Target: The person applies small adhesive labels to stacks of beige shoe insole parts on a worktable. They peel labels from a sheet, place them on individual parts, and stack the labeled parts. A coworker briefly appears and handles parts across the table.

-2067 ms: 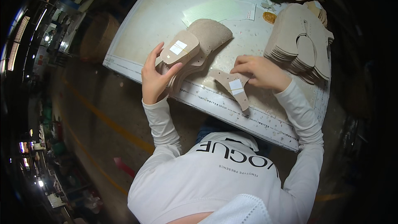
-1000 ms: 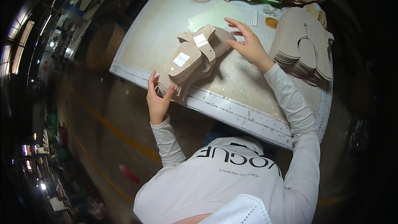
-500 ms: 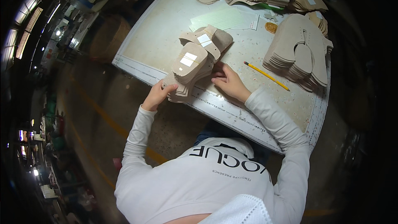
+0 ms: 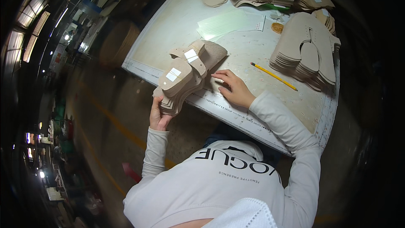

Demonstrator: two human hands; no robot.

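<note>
1. Since half a second back, not much has shifted: the bundle of tan cut pieces [image 4: 179,85] has slid a touch further over the near edge of the work table [image 4: 168,29], and the right hand [image 4: 233,88] has flattened out beside it.
2. Left hand [image 4: 157,116] is curled under the low end of the bundle, fingers closed on it from below, just off the table edge. Right hand lies open, palm down on the table, fingertips next to the bundle's side, gripping nothing.
3. Doing this bit well, I reckon: keep the left grip snug so the layers don't fan out, and use the flat right hand to square up the edges (they look slightly stepped at the low end).
4. Materials: pieces look like matte, suede-ish tan sheet with rounded ends, and two white label squares [image 4: 173,74] sit on top.
5. Nearby: a yellow pencil [image 4: 273,76], a taller stack of similar pieces [image 4: 306,50] at the right, pale green sheets [image 4: 223,23] further back.
</note>
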